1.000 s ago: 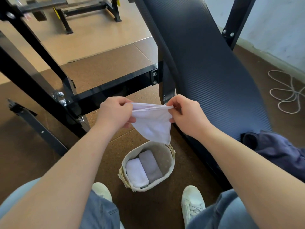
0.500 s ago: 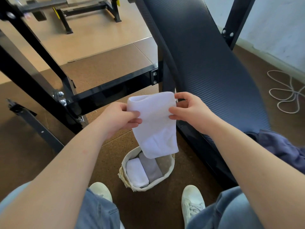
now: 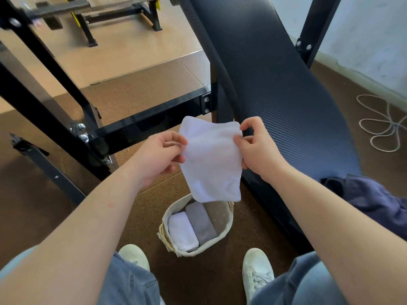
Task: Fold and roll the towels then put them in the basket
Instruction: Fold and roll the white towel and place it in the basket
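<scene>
I see both hands pinching a folded white towel [image 3: 211, 159] in the air: my left hand [image 3: 159, 155] grips its edge at nine o'clock, my right hand [image 3: 257, 148] its edge at three o'clock. Directly below, toward six o'clock, the basket [image 3: 226, 225] stands on the floor between my shoes, holding a rolled white towel [image 3: 181, 231] beside a rolled grey towel [image 3: 201, 223].

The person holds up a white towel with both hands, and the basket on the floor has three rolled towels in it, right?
Not quite. The head view shows only two rolled towels in the basket: a white one and a grey one. Both hands, left and right, do hold the white towel.
</scene>
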Demonstrator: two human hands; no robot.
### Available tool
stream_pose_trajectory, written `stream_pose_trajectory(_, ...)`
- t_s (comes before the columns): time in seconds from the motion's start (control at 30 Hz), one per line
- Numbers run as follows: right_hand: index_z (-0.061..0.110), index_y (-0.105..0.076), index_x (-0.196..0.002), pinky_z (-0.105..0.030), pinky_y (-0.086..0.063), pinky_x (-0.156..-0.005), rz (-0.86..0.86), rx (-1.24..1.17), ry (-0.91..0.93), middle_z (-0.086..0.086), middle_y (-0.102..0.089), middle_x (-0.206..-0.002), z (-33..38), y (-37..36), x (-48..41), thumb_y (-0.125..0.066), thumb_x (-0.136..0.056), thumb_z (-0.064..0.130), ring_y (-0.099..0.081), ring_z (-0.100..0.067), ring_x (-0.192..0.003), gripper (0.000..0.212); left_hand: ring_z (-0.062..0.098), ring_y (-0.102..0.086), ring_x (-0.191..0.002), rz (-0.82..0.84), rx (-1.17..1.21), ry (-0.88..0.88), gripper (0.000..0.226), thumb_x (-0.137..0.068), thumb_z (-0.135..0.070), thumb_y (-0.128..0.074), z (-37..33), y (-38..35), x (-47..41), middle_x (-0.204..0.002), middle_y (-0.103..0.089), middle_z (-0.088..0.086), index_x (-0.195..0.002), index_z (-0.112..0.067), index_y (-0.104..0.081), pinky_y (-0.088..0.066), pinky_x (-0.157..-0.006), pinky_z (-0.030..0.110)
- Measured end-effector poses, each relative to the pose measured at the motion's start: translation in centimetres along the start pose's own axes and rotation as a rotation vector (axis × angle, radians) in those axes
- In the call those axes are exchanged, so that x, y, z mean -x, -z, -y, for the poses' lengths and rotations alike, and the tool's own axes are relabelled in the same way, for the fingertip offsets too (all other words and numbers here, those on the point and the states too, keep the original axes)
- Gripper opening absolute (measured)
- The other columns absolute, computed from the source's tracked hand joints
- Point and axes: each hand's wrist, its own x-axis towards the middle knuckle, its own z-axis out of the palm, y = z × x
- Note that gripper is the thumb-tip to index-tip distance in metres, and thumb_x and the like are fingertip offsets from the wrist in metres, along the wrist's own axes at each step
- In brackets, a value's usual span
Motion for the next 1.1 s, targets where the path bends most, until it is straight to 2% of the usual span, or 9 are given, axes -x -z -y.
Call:
stream_pose_trajectory(0.13,0.036,-0.062,-0.113,-0.022,-0.052,-0.059,0.050,0.102,0.100,0.003,-0.067,-0.098,0.1,-0.2,0.1,-0.050,-0.106,0.026,-0.067,-0.012,-0.060,0.017,0.010,-0.061,-0.079,-0.044,-0.255,-0.174,0.032,-0.098,-0.016,-0.063,0.5,-0.3,-0.4,-0.104,-0.066,-0.008,-0.116,-0.042,-0.070,-0.050,-0.067,0.023)
stream_pose_trajectory(0.23,0.037,-0.056,-0.135,-0.019,-0.051,-0.077,0.165,0.226,0.133,0.009,-0.060,-0.118,0.1,0.1,0.6,-0.069,-0.096,0.026,-0.065,-0.013,-0.095,0.042,0.001,-0.063,-0.085,-0.126,-0.453,-0.257,0.051,-0.088,-0.019,-0.076,1.2,-0.3,-0.6,-0.102,-0.062,-0.021,-0.132,-0.042,-0.063,-0.048,-0.073,0.019)
stream_pose_trajectory(0.3,0.033,-0.052,-0.143,-0.016,-0.045,-0.086,0.176,0.327,0.155,0.008,-0.055,-0.126,0.1,-0.1,1.0,-0.072,-0.094,0.020,-0.057,-0.016,-0.113,0.054,-0.001,-0.061,-0.086,-0.199,-0.548,-0.304,0.057,-0.086,-0.021,-0.078,1.7,-0.2,-0.9,-0.106,-0.065,-0.015,-0.137,-0.039,-0.061,-0.049,-0.077,0.022)
stream_pose_trajectory(0.4,0.030,-0.056,-0.140,-0.018,-0.042,-0.090,0.110,0.341,0.202,0.003,-0.058,-0.137,-0.2,-0.7,1.0,-0.070,-0.095,0.015,-0.055,-0.019,-0.123,0.049,0.014,-0.066,-0.095,-0.291,-0.639,-0.374,0.051,-0.085,-0.027,-0.080,2.5,-0.2,-1.2,-0.116,-0.071,-0.006,-0.133,-0.037,-0.065,-0.057,-0.087,0.037)
stream_pose_trajectory(0.6,0.024,-0.068,-0.126,-0.013,-0.040,-0.088,0.047,0.313,0.260,0.004,-0.065,-0.126,-0.4,-1.1,0.8,-0.072,-0.093,0.011,-0.057,-0.012,-0.113,0.036,0.017,-0.066,-0.088,-0.409,-0.722,-0.384,0.020,-0.086,-0.042,-0.078,2.6,-0.4,-1.1,-0.094,-0.072,-0.009,-0.104,-0.039,-0.071,-0.057,-0.070,0.037)
stream_pose_trajectory(0.77,0.026,-0.072,-0.111,-0.012,-0.040,-0.073,0.028,0.331,0.264,0.007,-0.050,-0.114,-0.1,-0.7,0.4,-0.073,-0.093,0.023,-0.049,-0.010,-0.102,0.018,0.011,-0.053,-0.108,-0.313,-0.680,-0.381,0.020,-0.085,-0.041,-0.076,2.5,0.0,-1.9,-0.122,-0.053,-0.008,-0.100,-0.029,-0.070,-0.049,-0.083,0.034)
stream_pose_trajectory(0.9,0.027,-0.063,-0.112,-0.019,-0.047,-0.085,0.132,0.231,0.268,0.010,-0.053,-0.134,0.0,-0.2,0.8,-0.068,-0.096,0.026,-0.052,-0.008,-0.116,0.017,-0.006,-0.042,-0.123,-0.199,-0.429,-0.394,0.013,-0.087,-0.031,-0.077,1.7,0.8,-1.7,-0.143,-0.044,-0.024,-0.096,-0.028,-0.068,-0.038,-0.088,0.010)
stream_pose_trajectory(0.97,0.030,-0.058,-0.115,-0.020,-0.049,-0.078,0.147,0.139,0.243,0.014,-0.061,-0.117,0.2,0.1,0.9,-0.065,-0.098,0.026,-0.059,-0.007,-0.104,0.018,-0.013,-0.053,-0.114,-0.154,-0.291,-0.418,0.012,-0.088,-0.026,-0.075,1.4,1.1,-1.1,-0.135,-0.053,-0.030,-0.097,-0.026,-0.066,-0.046,-0.082,0.006)
stream_pose_trajectory(1.1,0.028,-0.056,-0.117,-0.025,-0.058,-0.078,0.125,-0.001,0.233,0.012,-0.066,-0.110,0.8,0.4,0.7,-0.061,-0.101,0.026,-0.065,-0.007,-0.102,0.017,-0.004,-0.065,-0.087,-0.131,-0.219,-0.435,0.013,-0.093,-0.027,-0.072,1.4,1.0,-0.5,-0.095,-0.066,-0.024,-0.099,-0.028,-0.060,-0.056,-0.073,0.026)
